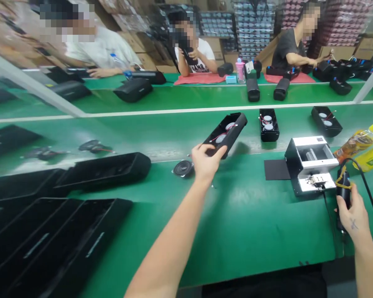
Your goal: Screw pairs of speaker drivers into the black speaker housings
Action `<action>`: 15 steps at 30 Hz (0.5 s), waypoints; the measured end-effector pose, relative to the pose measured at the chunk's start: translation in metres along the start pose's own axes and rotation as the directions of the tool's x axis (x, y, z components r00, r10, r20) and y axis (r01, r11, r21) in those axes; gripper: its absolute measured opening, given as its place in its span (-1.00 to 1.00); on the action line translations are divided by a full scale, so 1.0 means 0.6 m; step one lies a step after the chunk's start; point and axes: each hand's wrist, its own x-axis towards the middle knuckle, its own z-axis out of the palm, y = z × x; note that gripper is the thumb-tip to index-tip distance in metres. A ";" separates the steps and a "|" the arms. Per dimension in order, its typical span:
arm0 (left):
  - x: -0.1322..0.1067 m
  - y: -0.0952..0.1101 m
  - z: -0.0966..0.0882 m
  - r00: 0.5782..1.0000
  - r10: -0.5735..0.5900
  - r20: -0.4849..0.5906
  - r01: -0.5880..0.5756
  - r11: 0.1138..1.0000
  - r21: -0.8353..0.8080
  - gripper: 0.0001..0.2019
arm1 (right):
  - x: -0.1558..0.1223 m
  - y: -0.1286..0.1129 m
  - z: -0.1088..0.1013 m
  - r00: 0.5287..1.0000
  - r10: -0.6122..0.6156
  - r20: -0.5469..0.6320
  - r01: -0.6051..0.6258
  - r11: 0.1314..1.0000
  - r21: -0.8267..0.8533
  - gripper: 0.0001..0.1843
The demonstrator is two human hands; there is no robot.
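The left hand (205, 163) was closed on the near end of a black case (233, 134), held up, tilted, over the tabletop (236, 231); fingers and thumb covered that end. Inside the case lay two pale discs and some thin red and dark wires, the nearer disc partly hidden. The right hand (354, 215) gripped a black driver (345, 191) just beside the machine (312, 165); most of its fingers were out of sight behind the driver, whose thin lower tip was hard to make out. The driver's cord (367, 192) ran off the right edge.

Beyond the machine, an upright case (270, 135) held two discs and wires, as did a slanted case (326, 121) farther right. The machine had an open-fronted upper bay with a pale cylinder in it. Just behind it, the bottle (357, 142) held amber liquid under a yellow cap, and a yellow pack (372, 157) was cut off by the frame.

A loose speaker (183, 169) lay by the left hand, partly covered by it. At left, big housings (107, 171) were blurred and cropped, their dark insides unreadable. Across the way sat three people, one half hidden behind a dark object.
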 end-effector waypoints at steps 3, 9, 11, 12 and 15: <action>0.056 0.016 0.097 0.999 -0.026 -0.029 0.028 0.998 0.062 -0.56 | -0.001 -0.004 0.010 0.992 -0.124 -0.001 0.124 0.992 0.018 -0.01; 0.076 0.023 0.162 0.999 0.043 0.015 -0.045 0.992 0.117 -0.55 | 0.030 0.018 0.031 0.904 -0.426 0.024 0.427 0.904 -0.037 -0.19; 0.069 0.014 0.137 0.993 0.101 0.065 -0.109 0.984 0.139 -0.54 | 0.042 0.028 0.034 0.894 -0.445 0.041 0.447 0.893 -0.046 -0.17; 0.064 0.009 0.120 0.988 0.126 0.089 -0.139 0.978 0.154 -0.52 | 0.046 0.032 0.035 0.891 -0.450 0.052 0.452 0.890 -0.049 -0.15; 0.045 -0.001 0.067 0.975 0.175 0.137 -0.203 0.954 0.222 -0.52 | 0.052 0.042 0.037 0.884 -0.460 0.087 0.466 0.882 -0.065 -0.07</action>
